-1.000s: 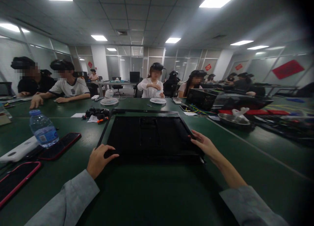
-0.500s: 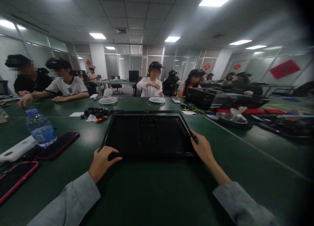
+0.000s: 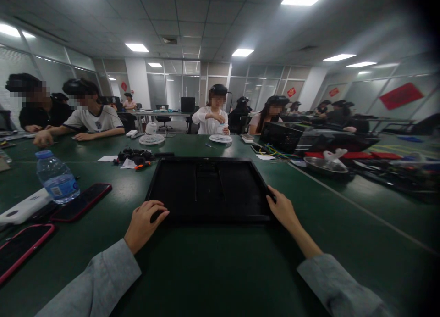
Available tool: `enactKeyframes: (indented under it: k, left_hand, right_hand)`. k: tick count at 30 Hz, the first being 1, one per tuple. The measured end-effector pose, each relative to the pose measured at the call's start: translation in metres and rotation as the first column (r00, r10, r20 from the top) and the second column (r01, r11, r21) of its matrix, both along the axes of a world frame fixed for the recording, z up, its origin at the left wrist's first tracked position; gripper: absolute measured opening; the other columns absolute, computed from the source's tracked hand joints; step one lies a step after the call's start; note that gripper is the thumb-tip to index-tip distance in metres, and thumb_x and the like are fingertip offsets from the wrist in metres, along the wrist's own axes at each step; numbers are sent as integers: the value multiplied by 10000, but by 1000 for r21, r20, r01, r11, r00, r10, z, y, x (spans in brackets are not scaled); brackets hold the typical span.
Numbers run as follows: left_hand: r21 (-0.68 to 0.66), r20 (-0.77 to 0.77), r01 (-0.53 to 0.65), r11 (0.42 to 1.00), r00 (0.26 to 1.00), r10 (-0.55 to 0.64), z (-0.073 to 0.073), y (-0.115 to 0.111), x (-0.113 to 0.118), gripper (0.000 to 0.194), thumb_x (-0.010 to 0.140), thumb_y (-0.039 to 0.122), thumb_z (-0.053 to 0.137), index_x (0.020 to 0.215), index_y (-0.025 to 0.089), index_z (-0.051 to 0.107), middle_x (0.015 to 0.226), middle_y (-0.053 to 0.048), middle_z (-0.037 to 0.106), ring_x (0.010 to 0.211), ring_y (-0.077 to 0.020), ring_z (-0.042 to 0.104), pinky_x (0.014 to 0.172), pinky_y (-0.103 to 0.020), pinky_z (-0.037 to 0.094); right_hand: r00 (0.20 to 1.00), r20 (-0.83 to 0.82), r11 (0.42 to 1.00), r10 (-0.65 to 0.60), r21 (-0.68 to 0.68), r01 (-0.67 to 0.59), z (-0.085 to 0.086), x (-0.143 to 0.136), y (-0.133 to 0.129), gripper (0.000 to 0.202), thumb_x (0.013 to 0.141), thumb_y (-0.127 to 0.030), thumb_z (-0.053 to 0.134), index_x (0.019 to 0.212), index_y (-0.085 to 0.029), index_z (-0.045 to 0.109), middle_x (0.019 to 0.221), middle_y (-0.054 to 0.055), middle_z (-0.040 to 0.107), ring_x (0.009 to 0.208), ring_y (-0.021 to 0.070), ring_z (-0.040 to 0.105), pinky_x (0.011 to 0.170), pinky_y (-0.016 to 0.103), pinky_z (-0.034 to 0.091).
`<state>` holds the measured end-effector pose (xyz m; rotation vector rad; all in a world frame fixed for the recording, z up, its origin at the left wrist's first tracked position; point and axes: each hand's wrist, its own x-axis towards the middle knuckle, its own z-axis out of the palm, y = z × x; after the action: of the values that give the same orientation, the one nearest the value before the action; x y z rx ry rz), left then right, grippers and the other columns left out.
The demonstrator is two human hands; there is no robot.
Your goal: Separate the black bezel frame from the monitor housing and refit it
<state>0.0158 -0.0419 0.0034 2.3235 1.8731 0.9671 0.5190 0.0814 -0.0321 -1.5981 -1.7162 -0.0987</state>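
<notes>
A black monitor casing (image 3: 177, 186) lies flat in front of me, its shallow inside facing up. It has a thin raised frame round its rim and two ridges down the middle. My left hand (image 3: 146, 220) is closed round the near left corner, thumb over the near edge and fingers along the side. On the other side, my right hand (image 3: 282, 208) grips the right edge near its front corner. Fingertips of both hands are partly hidden behind the rim.
Left of me stand a water bottle (image 3: 58, 177), a phone (image 3: 82, 202) and a white device (image 3: 25, 207). Beyond the casing lie black parts (image 3: 134, 157) and two white fan grilles (image 3: 151, 139). A metal bowl (image 3: 325, 164) sits right. Several co-workers sit around the green table (image 3: 220, 271).
The far side of the thin frame has come down against the casing, closing the gap seen there before. Both hands keep nearly the same places. A co-worker's hand at left has lowered.
</notes>
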Motion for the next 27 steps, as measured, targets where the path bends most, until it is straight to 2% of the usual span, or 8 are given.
enactKeyframes:
  k: [4, 6, 8, 10, 13, 18, 23, 27]
  left_hand:
    - [154, 60, -293, 943, 956, 287, -6, 19, -18, 512, 938, 540, 464, 1334, 231, 560, 1390, -116, 560, 1267, -297, 531, 1017, -468, 437]
    - [75, 84, -388, 919, 921, 382, -11, 30, -30, 619, 921, 569, 461, 1391, 169, 508, 1399, -144, 556, 1252, -309, 545, 1003, -464, 452]
    - [-108, 118, -381, 918, 912, 393, -16, 39, -42, 647, 914, 600, 445, 1342, 128, 557, 1326, -152, 618, 1161, -294, 610, 972, -431, 478]
    - [-185, 126, -329, 926, 927, 354, -20, 45, -49, 571, 931, 581, 414, 1245, 160, 637, 1294, -115, 655, 1170, -276, 611, 1002, -407, 462]
    - [-133, 124, -279, 951, 948, 295, -22, 47, -51, 514, 957, 529, 379, 1198, 179, 669, 1284, -90, 668, 1195, -253, 603, 1036, -385, 442]
    - [-58, 94, -294, 954, 950, 298, -19, 40, -46, 521, 971, 515, 354, 1203, 173, 672, 1301, -94, 658, 1215, -257, 595, 1047, -395, 443]
    - [-40, 76, -290, 956, 953, 292, -18, 32, -40, 518, 974, 515, 354, 1214, 184, 671, 1316, -90, 650, 1209, -254, 599, 1049, -397, 445]
    - [-72, 69, -296, 953, 951, 301, -18, 27, -36, 515, 973, 509, 358, 1242, 190, 661, 1340, -83, 639, 1237, -252, 583, 1061, -397, 437]
  right_hand:
    - [999, -41, 999, -3, -39, 2, 1, -1, 1, 499, 894, -337, 446, 1323, -131, 598, 1231, 165, 672, 1142, 317, 629, 1018, 512, 462]
    - [998, -64, 998, -11, -64, 7, 1, -1, 2, 496, 891, -346, 456, 1313, -133, 605, 1212, 163, 680, 1124, 315, 640, 1010, 504, 470]
    - [997, -77, 997, -10, -77, 4, 1, 0, 3, 487, 883, -357, 477, 1301, -148, 614, 1186, 151, 691, 1106, 307, 648, 1000, 494, 480]
    - [997, -72, 997, 3, -74, -9, 0, -1, 4, 481, 886, -365, 475, 1296, -155, 616, 1186, 144, 691, 1109, 300, 645, 997, 489, 482]
    - [999, -32, 999, 19, -37, -20, -2, -1, 5, 476, 906, -346, 427, 1287, -129, 612, 1206, 160, 677, 1138, 301, 622, 1008, 495, 468]
    - [999, 15, 999, 36, 26, -36, 1, -1, 4, 459, 909, -333, 418, 1274, -132, 611, 1211, 164, 671, 1142, 304, 607, 1009, 500, 458]
    - [1000, 22, 999, 13, 46, -14, 8, 4, -2, 485, 920, -353, 399, 1289, -107, 597, 1219, 189, 661, 1140, 316, 606, 1001, 501, 463]
    - [1000, 15, 1000, 5, 3, -5, 6, 7, -6, 456, 910, -325, 418, 1290, -152, 600, 1189, 155, 681, 1084, 302, 637, 973, 490, 484]
